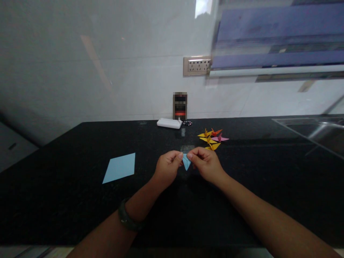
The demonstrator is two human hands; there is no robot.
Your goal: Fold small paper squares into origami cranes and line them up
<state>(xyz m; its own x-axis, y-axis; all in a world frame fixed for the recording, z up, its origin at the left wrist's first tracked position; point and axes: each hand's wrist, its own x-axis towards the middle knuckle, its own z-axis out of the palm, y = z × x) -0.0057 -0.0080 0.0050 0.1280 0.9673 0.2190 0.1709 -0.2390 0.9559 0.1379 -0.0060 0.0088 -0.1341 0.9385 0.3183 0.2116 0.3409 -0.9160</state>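
Right between the two hands sits the small folded paper (186, 163), its narrow tip aimed back at the person, across the line joining the grips. The left hand (169, 166) pinches one upper side between thumb and fingers, the right hand (206, 163) pinches the other; neither is nearer! Out left, a flat blue sheet (120, 168) lies on the dark table (80, 211); the paper birds (209, 140) rest just beyond the right hand.

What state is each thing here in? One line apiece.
Small blue paper: folded, pointed
Left hand: pinching its left side
Right hand: pinching its right side
Blue sheet: flat, no folds visible
Paper cranes: folded, wings spread
White object: lying flat
Bracelet: being worn
Pixelated item: upright
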